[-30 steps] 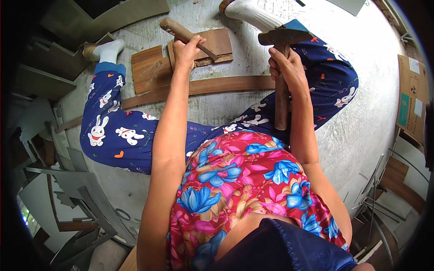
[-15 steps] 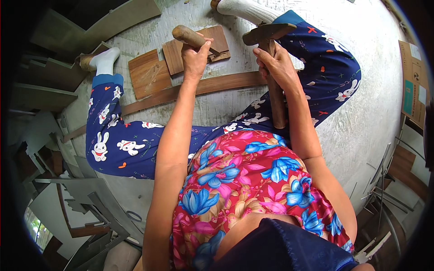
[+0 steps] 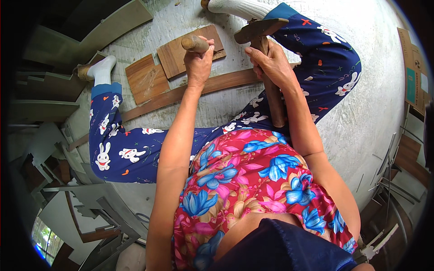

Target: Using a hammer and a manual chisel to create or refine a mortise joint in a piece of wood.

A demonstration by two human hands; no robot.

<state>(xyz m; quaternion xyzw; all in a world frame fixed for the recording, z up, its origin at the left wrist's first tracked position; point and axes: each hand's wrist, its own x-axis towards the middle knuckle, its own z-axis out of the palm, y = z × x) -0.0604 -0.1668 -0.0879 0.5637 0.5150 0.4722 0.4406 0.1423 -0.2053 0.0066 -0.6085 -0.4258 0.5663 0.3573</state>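
My left hand (image 3: 199, 67) is closed round the wooden handle of a chisel (image 3: 195, 44), whose round butt faces up. Its blade is hidden behind my fingers, over the right part of a brown wood-grain board (image 3: 176, 54). In my right hand (image 3: 274, 64) is a hammer (image 3: 260, 30), gripped partway up its wooden shaft. The dark head is raised to the right of the chisel, apart from it, and the shaft's lower end hangs near my lap. A second brown board (image 3: 147, 80) lies against the first one's left side.
A long brown wooden strip (image 3: 158, 100) crosses the floor between my spread legs. Cut panels (image 3: 90, 34) stand stacked at the left, with more offcuts (image 3: 86, 203) at the lower left. A cardboard box (image 3: 413, 72) and thin strips are at the right.
The chisel handle has tipped from leaning left to pointing more toward the camera, and its blade is now hidden. The hammer appears slightly further left and higher. The whole view has shifted a little.
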